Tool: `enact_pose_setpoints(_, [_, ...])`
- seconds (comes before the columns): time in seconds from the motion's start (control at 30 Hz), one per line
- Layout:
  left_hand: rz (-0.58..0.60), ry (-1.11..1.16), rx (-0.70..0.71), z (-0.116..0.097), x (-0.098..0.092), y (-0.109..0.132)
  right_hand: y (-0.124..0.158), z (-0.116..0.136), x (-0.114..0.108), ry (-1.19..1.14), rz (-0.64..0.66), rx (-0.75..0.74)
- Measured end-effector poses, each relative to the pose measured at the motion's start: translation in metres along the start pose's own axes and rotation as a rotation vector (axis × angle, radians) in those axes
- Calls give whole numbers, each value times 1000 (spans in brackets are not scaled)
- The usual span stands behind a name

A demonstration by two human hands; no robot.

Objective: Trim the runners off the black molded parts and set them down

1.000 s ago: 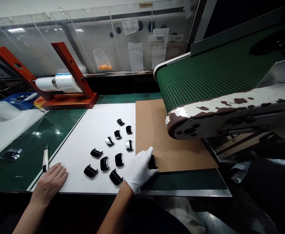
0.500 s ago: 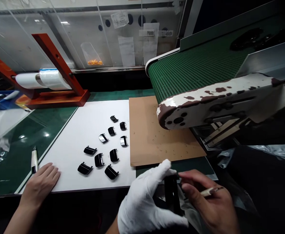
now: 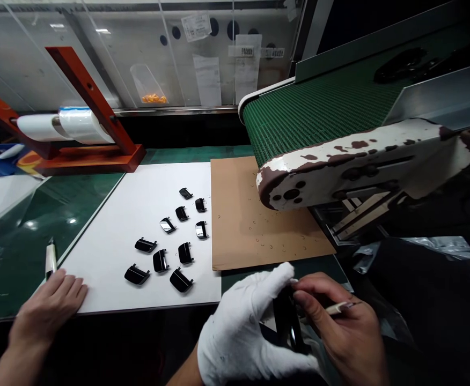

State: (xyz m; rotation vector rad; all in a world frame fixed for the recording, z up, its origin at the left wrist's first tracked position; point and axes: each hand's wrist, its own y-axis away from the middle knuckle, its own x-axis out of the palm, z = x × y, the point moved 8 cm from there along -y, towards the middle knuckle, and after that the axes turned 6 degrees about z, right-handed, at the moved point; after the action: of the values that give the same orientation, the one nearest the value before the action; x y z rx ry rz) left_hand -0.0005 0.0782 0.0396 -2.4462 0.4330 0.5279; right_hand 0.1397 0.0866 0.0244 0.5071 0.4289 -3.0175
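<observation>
My left hand [image 3: 243, 332], in a white glove, is closed around a glossy black plastic part [image 3: 285, 321] and holds it upright just in front of the table edge. My right hand [image 3: 339, 332] is bare; it grips a thin pen-like tool [image 3: 339, 307], and its fingertips meet the top of the part. Several similar black parts [image 3: 160, 261] lie spread on a white sheet [image 3: 138, 203] on the table, left of my hands.
Another person's bare hand [image 3: 45, 311] rests flat on the white sheet's near left corner, beside a pen-like knife [image 3: 50, 260]. A brown cardboard sheet [image 3: 243, 214] lies under the end of a green conveyor [image 3: 319, 112]. An orange stand with a film roll [image 3: 66, 126] stands at the back left.
My gloved left hand picked a black part off the cardboard edge and brought it toward me. My right hand came in with the tool and closed on the part.
</observation>
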Motion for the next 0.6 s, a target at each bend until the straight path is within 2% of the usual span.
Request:
enact_pose_setpoints(0.07, [-40, 25, -5, -1, -2, 0, 2, -4, 0, -30, 18, 61])
enact_pose_setpoints(0.23, [-99, 159, 9, 1, -5, 3, 9, -28, 0, -306, 77, 234])
enact_pose_setpoints(0.33, [-142, 119, 28, 0, -10, 5, 12, -33, -7, -181, 155, 294])
enact_pose_setpoints(0.4, [-163, 90, 47, -2, -13, 5, 12, -27, -15, -41, 201, 269])
enact_pose_setpoints(0.5, [-168, 111, 51, -2, -14, 5, 12, -8, -19, 109, 269, 157])
enact_pose_setpoints(0.6, [-144, 189, 1, 4, -10, 5, 14, 14, -17, 180, 224, 46])
